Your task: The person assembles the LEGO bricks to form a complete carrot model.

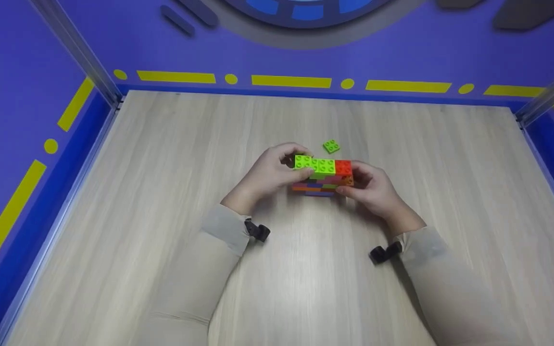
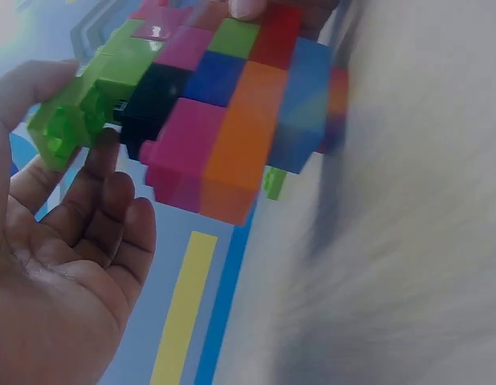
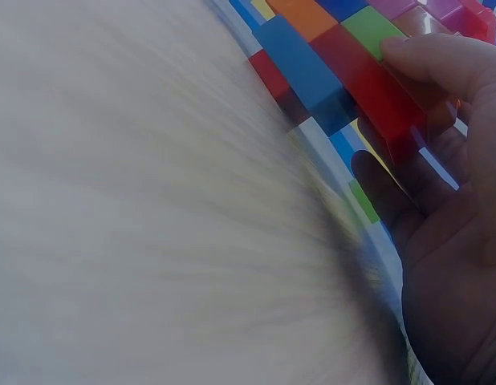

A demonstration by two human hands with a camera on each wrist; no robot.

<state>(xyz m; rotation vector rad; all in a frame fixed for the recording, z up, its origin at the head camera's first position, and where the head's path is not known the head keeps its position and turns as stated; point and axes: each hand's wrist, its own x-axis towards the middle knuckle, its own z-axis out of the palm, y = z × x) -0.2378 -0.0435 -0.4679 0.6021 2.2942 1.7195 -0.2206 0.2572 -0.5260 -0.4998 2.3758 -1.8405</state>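
Both hands hold a wall of stacked toy building bricks (image 1: pixel 316 186) upright at the middle of the table. Lime green bricks (image 1: pixel 325 166) and a red brick (image 1: pixel 343 166) form its top row. My left hand (image 1: pixel 272 168) pinches the lime brick (image 2: pixel 49 138) at the top left end, thumb in front and fingers behind. A black brick (image 2: pixel 154 100) lies just under that end. At the right end my right hand (image 1: pixel 378 192) grips the wall, its thumb (image 3: pixel 428 56) against a small green brick (image 3: pixel 372 30). Its other fingers are partly hidden behind.
A loose lime green brick (image 1: pixel 331 146) with studs up lies just behind the wall on the wooden table (image 1: pixel 171 144). Blue panels (image 1: pixel 296 62) with yellow marks stand along the table's back and sides. A small black device (image 1: pixel 258 231) sits on each wrist.
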